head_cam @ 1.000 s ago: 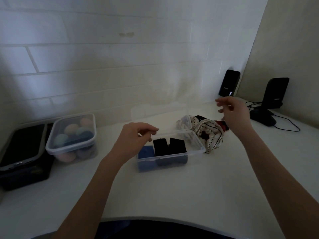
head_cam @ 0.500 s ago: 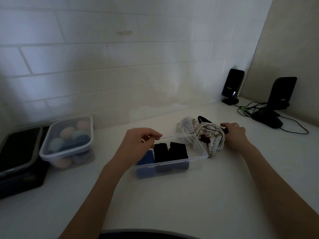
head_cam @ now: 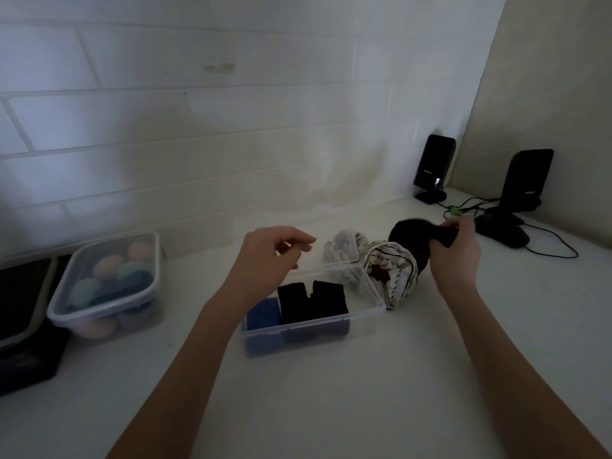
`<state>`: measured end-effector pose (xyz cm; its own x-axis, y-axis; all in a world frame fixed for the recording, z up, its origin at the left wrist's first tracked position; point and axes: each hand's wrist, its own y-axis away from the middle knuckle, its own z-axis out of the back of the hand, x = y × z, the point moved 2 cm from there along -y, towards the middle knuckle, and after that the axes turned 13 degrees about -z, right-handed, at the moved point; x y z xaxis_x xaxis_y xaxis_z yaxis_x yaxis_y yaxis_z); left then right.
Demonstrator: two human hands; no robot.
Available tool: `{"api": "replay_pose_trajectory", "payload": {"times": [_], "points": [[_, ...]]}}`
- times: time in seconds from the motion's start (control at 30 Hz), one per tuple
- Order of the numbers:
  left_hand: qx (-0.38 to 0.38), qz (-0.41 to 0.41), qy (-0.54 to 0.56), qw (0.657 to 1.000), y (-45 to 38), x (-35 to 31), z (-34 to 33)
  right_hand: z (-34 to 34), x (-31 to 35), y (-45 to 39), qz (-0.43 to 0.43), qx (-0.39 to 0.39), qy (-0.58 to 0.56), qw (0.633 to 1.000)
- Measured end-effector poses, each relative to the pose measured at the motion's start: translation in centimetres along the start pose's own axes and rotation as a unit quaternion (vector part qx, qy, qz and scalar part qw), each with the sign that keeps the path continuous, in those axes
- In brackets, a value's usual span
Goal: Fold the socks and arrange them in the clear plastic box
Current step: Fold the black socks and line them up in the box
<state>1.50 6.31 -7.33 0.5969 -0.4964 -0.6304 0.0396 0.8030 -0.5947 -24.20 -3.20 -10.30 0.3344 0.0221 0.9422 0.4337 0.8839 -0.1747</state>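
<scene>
The clear plastic box sits open in the middle of the white counter. Inside it stand a folded blue sock at the left and two folded black socks beside it. A pile of loose socks lies behind and right of the box, with a white striped one on top. My right hand is shut on a black sock and holds it lifted just above the pile. My left hand hovers over the box's back left corner, fingers loosely curled, holding nothing.
A lidded clear container with pastel balls stands at the left, next to a dark box with a lid. Two black speakers with cables stand at the back right corner, close behind my right hand.
My right hand came down onto the sock pile, closed on a black sock and has raised it off the pile. My left hand stayed over the box.
</scene>
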Motion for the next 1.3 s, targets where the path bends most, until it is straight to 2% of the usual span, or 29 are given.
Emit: {"api": "replay_pose_trajectory", "payload": {"times": [0.1, 0.17, 0.3, 0.47, 0.53, 0.63, 0.7, 0.87, 0.97, 1.03, 1.13, 1.2, 1.3], "points": [[0.016, 0.035, 0.079, 0.996, -1.1, -0.9, -0.5, 0.6, 3.0, 1.7, 0.062, -0.003, -0.104, 0.993], [0.054, 0.083, 0.152, 0.983, -1.6, -1.7, -1.0, 0.5, 4.7, 3.6, 0.107, 0.017, -0.127, 0.986], [0.121, 0.216, 0.302, 0.920, -2.2, -2.2, -2.7, -1.0, 6.4, 7.4, 0.147, 0.113, -0.108, 0.977], [0.009, 0.253, 0.428, 0.868, -2.4, -1.5, -2.8, -3.3, 5.8, 9.3, 0.164, 0.199, 0.020, 0.966], [-0.029, 0.255, 0.446, 0.857, -2.3, -1.1, -2.2, -3.7, 5.6, 9.4, 0.160, 0.236, 0.027, 0.958], [-0.062, 0.259, 0.420, 0.868, -2.0, -0.3, -1.7, -3.9, 5.2, 9.2, 0.084, 0.294, -0.024, 0.952], [-0.059, 0.259, 0.398, 0.878, -1.7, 0.0, -1.6, -4.0, 5.2, 9.2, 0.046, 0.322, -0.061, 0.944], [-0.027, 0.208, 0.321, 0.924, -1.3, 0.2, -1.8, -4.1, 5.2, 9.8, 0.040, 0.396, -0.100, 0.912], [-0.049, 0.200, 0.311, 0.928, -1.2, 0.5, -1.6, -4.1, 5.4, 10.0, 0.103, 0.413, -0.073, 0.902], [-0.048, 0.210, 0.327, 0.920, -1.0, 0.5, -1.5, -4.0, 5.3, 9.9, 0.191, 0.390, -0.017, 0.901], [-0.050, 0.214, 0.366, 0.904, -0.9, 0.4, -1.4, -4.0, 5.0, 10.0, 0.308, 0.373, 0.079, 0.872], [-0.053, 0.215, 0.375, 0.900, -0.9, 0.3, -1.5, -4.2, 4.8, 10.1, 0.328, 0.366, 0.088, 0.867], [-0.059, 0.207, 0.361, 0.907, -0.8, 0.4, -1.6, -3.9, 5.3, 10.2, 0.345, 0.328, 0.051, 0.878]]}}
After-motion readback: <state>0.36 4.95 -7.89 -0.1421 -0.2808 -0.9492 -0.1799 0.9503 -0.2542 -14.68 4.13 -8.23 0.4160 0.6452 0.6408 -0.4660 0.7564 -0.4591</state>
